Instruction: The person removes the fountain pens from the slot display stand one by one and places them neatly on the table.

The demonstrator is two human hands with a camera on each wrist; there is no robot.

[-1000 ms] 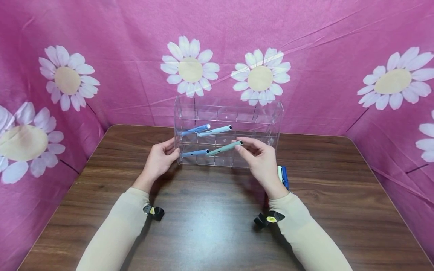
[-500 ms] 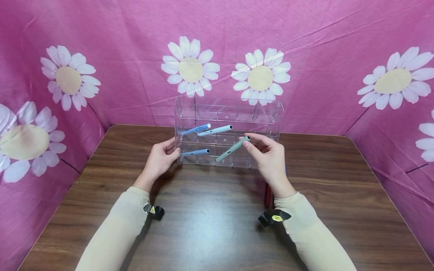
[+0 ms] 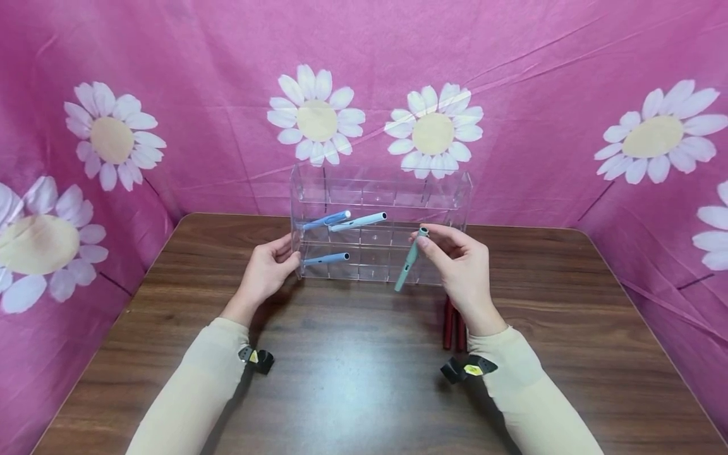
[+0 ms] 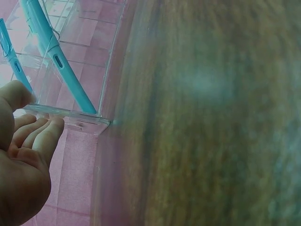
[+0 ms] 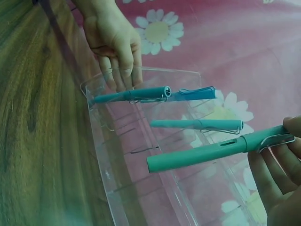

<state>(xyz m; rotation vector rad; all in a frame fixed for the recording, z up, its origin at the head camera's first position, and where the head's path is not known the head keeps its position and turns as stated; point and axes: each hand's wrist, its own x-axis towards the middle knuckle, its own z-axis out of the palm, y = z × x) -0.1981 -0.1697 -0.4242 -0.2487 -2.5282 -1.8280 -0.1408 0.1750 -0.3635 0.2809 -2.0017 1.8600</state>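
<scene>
Holding a green pen (image 3: 408,262) before a clear rack (image 3: 373,272)

Pinching the tilted pen's upper end between thumb and fingers of the right hand (image 3: 465,268). Gripping the rack's left wall likewise in the left hand (image 3: 264,270), near three blue pens (image 3: 328,258) resting inside.

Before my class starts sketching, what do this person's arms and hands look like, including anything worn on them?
The left cream fabric sleeve and right cream fabric sleeve are plain and wrist-length. Near their ends sit small, blocky black wrist cameras, each with a yellow marking. The left hand and right hand wear no gloves.
</scene>
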